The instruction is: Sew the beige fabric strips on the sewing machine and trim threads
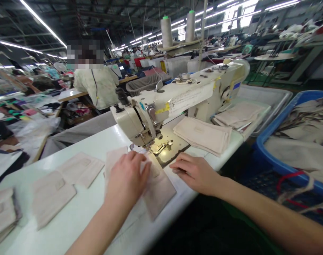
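My left hand (128, 179) lies flat, fingers together, pressing a beige fabric piece (158, 189) on the white table (97, 212) just in front of the sewing machine's needle (150, 148). My right hand (194, 171) rests on the table at the right of that piece, fingers stretched toward the metal needle plate (165, 147); nothing is gripped in it. The cream sewing machine (177, 102) stands right behind both hands.
More beige pieces lie to the left (81, 168) (51, 194), and a stack (204, 134) sits to the right of the machine. A blue bin (296, 141) of fabric stands at the right. A person (96, 86) works at a table behind. Thread cones (166, 32) stand above the machine.
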Demonstrator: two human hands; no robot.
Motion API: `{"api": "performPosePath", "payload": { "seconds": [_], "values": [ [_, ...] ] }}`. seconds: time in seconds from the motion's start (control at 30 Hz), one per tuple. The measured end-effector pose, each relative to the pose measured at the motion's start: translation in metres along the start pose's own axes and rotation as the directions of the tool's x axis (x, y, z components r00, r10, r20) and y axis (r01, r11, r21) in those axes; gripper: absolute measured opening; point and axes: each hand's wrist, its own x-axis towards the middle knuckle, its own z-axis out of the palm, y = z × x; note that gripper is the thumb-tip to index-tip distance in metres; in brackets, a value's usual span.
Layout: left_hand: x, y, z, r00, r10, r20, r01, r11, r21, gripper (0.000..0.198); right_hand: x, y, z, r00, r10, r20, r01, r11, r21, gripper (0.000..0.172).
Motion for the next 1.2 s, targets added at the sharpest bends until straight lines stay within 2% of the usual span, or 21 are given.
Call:
{"api": "performPosePath", "payload": {
  "seconds": [0.07, 0.1, 0.2, 0.27, 0.4, 0.53, 0.63, 0.73, 0.83, 0.93, 1.07, 1.2],
  "values": [
    [-0.031, 0.019, -0.002, 0.962, 0.261, 0.082, -0.238, 0.946, -0.218, 0.015, -0.017, -0.002, -0.001, 0.999, 0.019, -0.029, -0.017, 0.999, 0.051, 0.017],
    [-0.046, 0.027, 0.000, 0.935, 0.337, 0.115, -0.304, 0.923, -0.235, 0.012, -0.023, -0.004, -0.001, 0.999, 0.017, -0.038, -0.015, 0.998, 0.068, 0.016],
    [-0.076, 0.040, 0.015, 0.912, 0.402, 0.088, -0.382, 0.906, -0.182, 0.015, -0.035, -0.006, 0.002, 0.999, -0.037, -0.039, 0.040, 0.997, 0.063, 0.014],
    [-0.084, 0.039, 0.025, 0.909, 0.413, 0.058, -0.401, 0.903, -0.150, 0.021, -0.037, -0.008, 0.004, 0.995, -0.100, -0.009, 0.100, 0.994, 0.039, 0.014],
    [-0.080, 0.035, 0.032, 0.904, 0.427, 0.017, -0.422, 0.898, -0.127, 0.016, -0.033, -0.010, 0.004, 0.972, -0.217, 0.092, 0.221, 0.975, -0.028, 0.015],
    [-0.071, 0.040, 0.023, 0.909, 0.411, -0.072, -0.417, 0.889, -0.189, 0.023, -0.026, -0.012, 0.002, 0.946, -0.297, 0.132, 0.316, 0.937, -0.152, 0.018],
    [-0.068, 0.044, 0.017, 0.931, 0.339, -0.136, -0.364, 0.893, -0.264, 0.024, -0.023, -0.014, 0.001, 0.921, -0.364, 0.142, 0.387, 0.899, -0.205, 0.024],
    [-0.067, 0.043, 0.011, 0.959, 0.261, -0.115, -0.284, 0.902, -0.325, 0.023, -0.022, -0.014, 0.001, 0.906, -0.390, 0.165, 0.419, 0.881, -0.218, 0.026],
    [-0.062, 0.039, 0.007, 0.959, 0.275, -0.071, -0.282, 0.896, -0.343, 0.023, -0.023, -0.013, 0.002, 0.895, -0.400, 0.199, 0.439, 0.870, -0.226, 0.023],
    [-0.051, 0.028, 0.006, 0.948, 0.311, -0.066, -0.317, 0.910, -0.269, 0.023, -0.023, -0.012, 0.002, 0.895, -0.380, 0.235, 0.430, 0.875, -0.223, 0.019],
    [-0.039, 0.010, 0.019, 0.935, 0.350, -0.055, -0.352, 0.935, -0.034, 0.036, -0.023, -0.013, 0.002, 0.904, -0.309, 0.295, 0.376, 0.903, -0.207, 0.011],
    [-0.038, 0.005, 0.030, 0.924, 0.382, 0.015, -0.382, 0.924, 0.020, 0.037, -0.024, -0.014, 0.000, 0.902, -0.296, 0.314, 0.363, 0.914, -0.182, 0.010]
  ]
}}
